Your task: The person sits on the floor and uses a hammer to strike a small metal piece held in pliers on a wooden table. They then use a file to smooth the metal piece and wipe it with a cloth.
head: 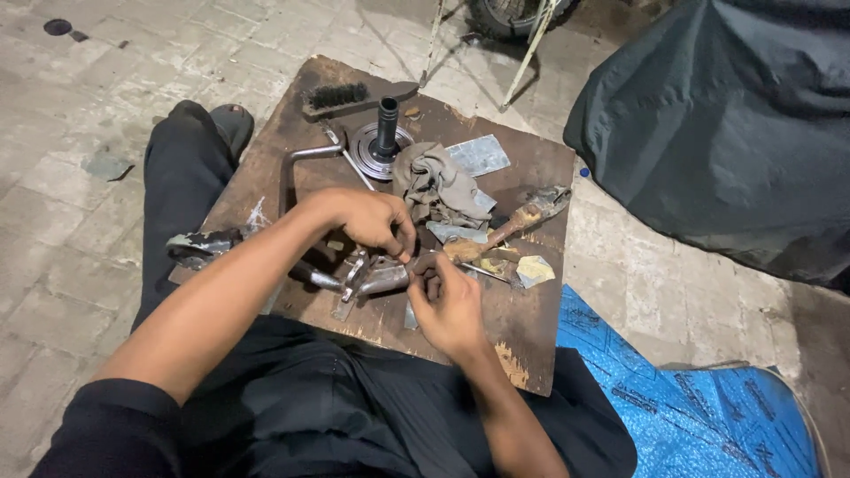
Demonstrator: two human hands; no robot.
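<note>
A dark wooden board (pixel 522 332) lies across my lap. My left hand (pixel 363 217) reaches over its middle, fingers curled down onto a grey metal part (pixel 376 279) with a short tube end. My right hand (pixel 447 301) meets it from the near side, fingertips pinching at the same part where the two hands touch. What the fingertips grip is too small to make out. A worn wooden-handled tool (pixel 513 226) lies just beyond my right hand.
On the board lie a crumpled grey rag (pixel 438 181), a round hub with a black shaft (pixel 385 133), a bent metal rod (pixel 305 159), a wire brush (pixel 350 96) and foil scraps (pixel 481 155). A dark cover (pixel 735 124) sits right; blue sheet (pixel 699 407) below.
</note>
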